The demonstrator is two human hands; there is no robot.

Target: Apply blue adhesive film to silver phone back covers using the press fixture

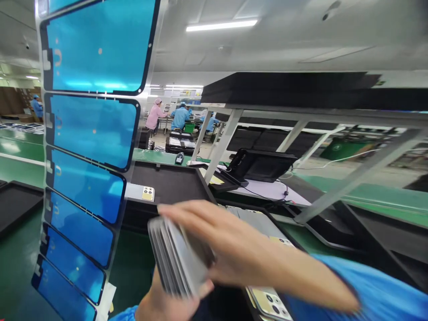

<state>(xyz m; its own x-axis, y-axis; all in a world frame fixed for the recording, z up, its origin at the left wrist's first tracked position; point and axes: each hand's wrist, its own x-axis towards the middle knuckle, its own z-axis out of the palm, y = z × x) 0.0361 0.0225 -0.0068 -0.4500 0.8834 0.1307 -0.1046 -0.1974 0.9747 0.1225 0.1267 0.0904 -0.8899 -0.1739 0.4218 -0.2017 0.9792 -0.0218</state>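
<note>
- Left hand [170,298]: closed around the lower part of a stack of thin grey panels [177,263], gripping it from below; a blue cuff shows at the wrist.
- Right hand [214,232]: fingers straight and side by side, reaching across the upper end of the stack; blur and overlap leave it unclear whether this hand pinches anything.
- The stack stands tilted between the two hands, its layered edges facing left, above the near side of the bench.
- Right forearm: runs in from the right, its blue sleeve [374,281] pushed back from the wrist.
- Beneath and beyond the forearm: pale phone back panels [272,303] with yellowish camera areas, some inside a black tray, partly hidden by the arm.
- Just past the fingertips: another black tray [177,178], with a single phone back panel [138,192] at its left.
- Left: a hanging strip of blue phone-shaped films [93,129] with black borders.
- Farther out: a barcode scanner [179,158] on the green bench, and a black monitor [264,165] tilted back under a metal-framed shelf [222,142].
- Background: people in pink [154,115] and blue workwear [180,117] near a green bin [189,128].
</note>
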